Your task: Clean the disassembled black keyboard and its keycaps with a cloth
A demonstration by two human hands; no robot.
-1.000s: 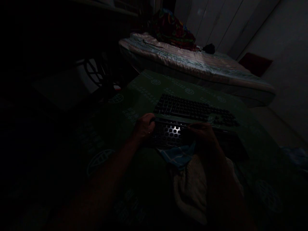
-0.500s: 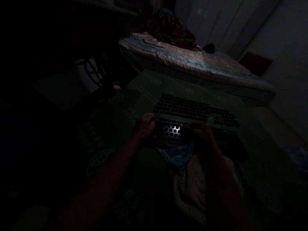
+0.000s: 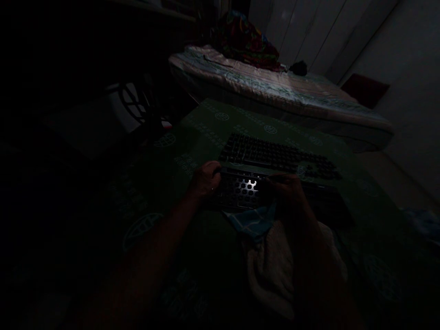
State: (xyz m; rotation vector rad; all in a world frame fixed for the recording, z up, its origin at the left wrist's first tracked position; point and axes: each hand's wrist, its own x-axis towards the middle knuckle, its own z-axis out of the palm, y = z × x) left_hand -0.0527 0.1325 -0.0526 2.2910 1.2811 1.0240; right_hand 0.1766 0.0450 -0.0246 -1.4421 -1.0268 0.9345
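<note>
In the dim light, a black keyboard base without keycaps lies across the table, with a bright patch of light on its key sockets. My left hand is closed round the left end of this base. Over its middle is my right hand, fingers pinched together close to the lit sockets; what they hold, if anything, is too dark to make out. Just beyond the base, loose black keycaps are laid out in keyboard order. A blue checked cloth lies below the base, partly under my right forearm.
The table has a green cover with pale printed globes. A pale fluffy cloth lies near me. Behind the table stands a bed with a dark red patterned blanket. At the left is a dark patterned chair back.
</note>
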